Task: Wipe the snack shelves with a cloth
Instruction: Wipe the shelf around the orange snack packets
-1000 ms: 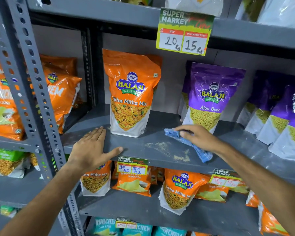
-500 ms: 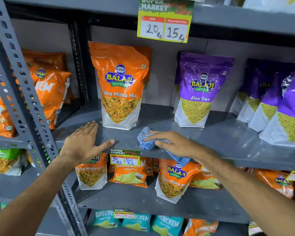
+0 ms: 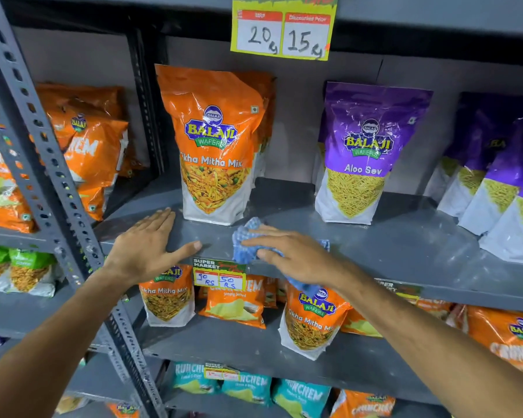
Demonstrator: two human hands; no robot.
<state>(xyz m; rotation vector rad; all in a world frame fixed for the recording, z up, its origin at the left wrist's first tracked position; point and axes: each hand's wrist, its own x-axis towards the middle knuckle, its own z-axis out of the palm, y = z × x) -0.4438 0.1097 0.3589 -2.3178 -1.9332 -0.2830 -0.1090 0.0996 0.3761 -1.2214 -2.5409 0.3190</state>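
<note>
A grey metal shelf (image 3: pixel 405 248) carries an orange Tikha Mitha Mix bag (image 3: pixel 215 146) and a purple Aloo Sev bag (image 3: pixel 363 152). My right hand (image 3: pixel 296 257) presses a blue checked cloth (image 3: pixel 245 239) flat on the shelf's front edge, just in front of and right of the orange bag. Part of the cloth hangs below the edge under my wrist. My left hand (image 3: pixel 148 245) lies flat and spread on the shelf, left of the orange bag, holding nothing.
More purple bags (image 3: pixel 495 182) stand at the right of the same shelf. A perforated upright post (image 3: pixel 43 164) runs down the left. Price tags (image 3: pixel 219 274) hang on the shelf edges. The lower shelves (image 3: pixel 224 339) hold orange and teal snack bags.
My right hand has slid the cloth leftward along the shelf, from in front of the purple bag to beside the orange bag. The dusty patch it crossed no longer shows. My left hand stayed put.
</note>
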